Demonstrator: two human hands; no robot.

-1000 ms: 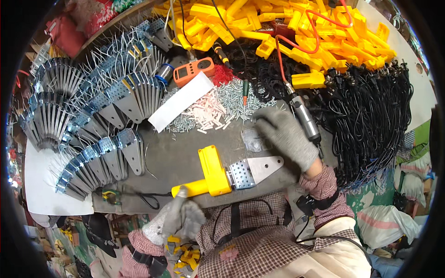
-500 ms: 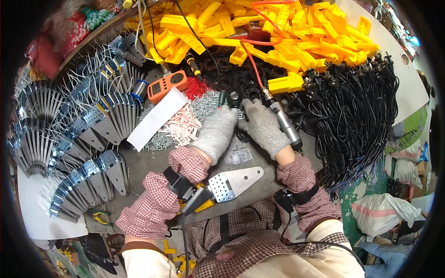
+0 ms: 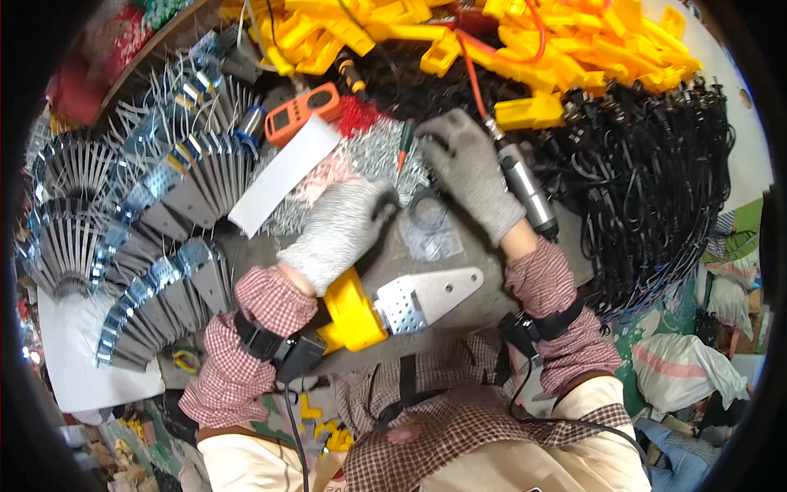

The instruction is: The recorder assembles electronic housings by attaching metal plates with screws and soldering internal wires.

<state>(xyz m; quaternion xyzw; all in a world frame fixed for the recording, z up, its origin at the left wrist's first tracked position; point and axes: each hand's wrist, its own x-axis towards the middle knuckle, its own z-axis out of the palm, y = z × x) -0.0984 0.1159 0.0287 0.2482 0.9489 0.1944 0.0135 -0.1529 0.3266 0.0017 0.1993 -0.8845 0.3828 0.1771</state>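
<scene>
My left hand, in a pale grey glove, is over the near edge of the small screws and pale pink sleeves. Its fingers are curled together, and what they hold, if anything, is hidden. My right hand, in a darker grey glove, reaches to the pile of black parts, fingers bent but apart. Between the hands a screwdriver with a green and red handle rests on the screws. A black ring lies on a clear plastic bag. Nearer me are a perforated metal plate and a yellow plastic housing.
Yellow housings are heaped at the back. Black power cords lie on the right, beside a silver air screwdriver on a red hose. Metal plates with wires stand in rows on the left. An orange meter touches a white strip.
My hands have parted: the left drew back toward me and left, the right moved farther away. The screwdriver and black ring now show between them. The yellow housing is more exposed.
</scene>
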